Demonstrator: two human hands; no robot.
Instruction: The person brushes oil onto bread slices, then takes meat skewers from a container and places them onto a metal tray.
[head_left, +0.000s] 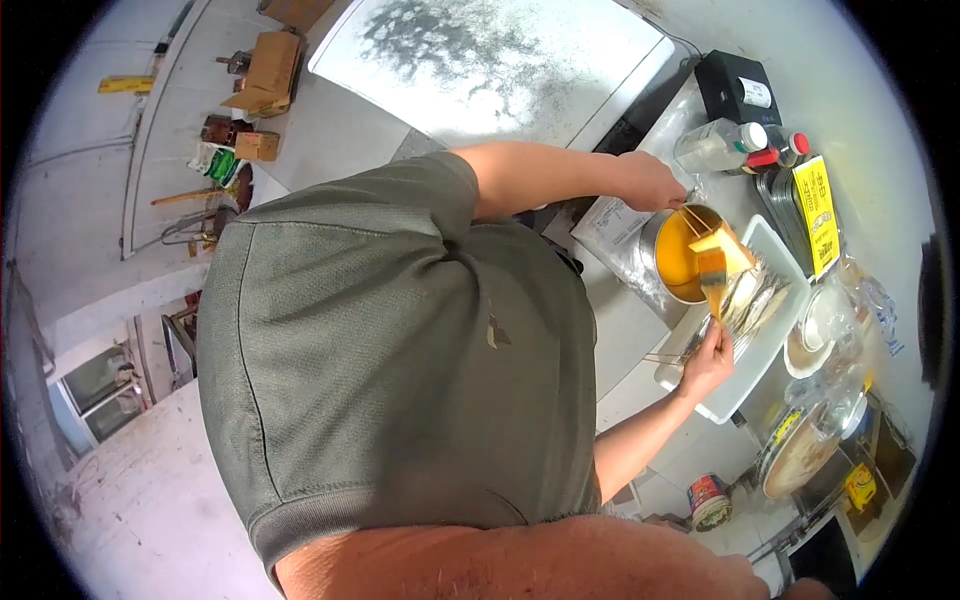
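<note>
My left hand (652, 182) grips two thin wooden skewers (694, 217) that carry a flat, pale yellow piece of food (727, 245), perhaps bread. It hangs over the right side of a round metal pot (649, 244) of orange-yellow liquid (673, 255). In my right hand (707, 364) is the handle of a flat brush (712, 274), its bristles up against the food. Below my right hand lies a white plastic tray (791, 296) with slender silvery-pale pieces (754, 300) in it, too blurred to name. Other thin sticks (664, 358) jut from its near edge.
Clear bottle (709, 148), red-capped bottle (787, 146), black box (739, 90) and yellow printed card (816, 214) stand behind the pot. Beyond the tray are white bowls (814, 326). A white panel (510, 67) lies left; a tub (709, 499) sits right, with cardboard boxes (268, 71) behind me.
</note>
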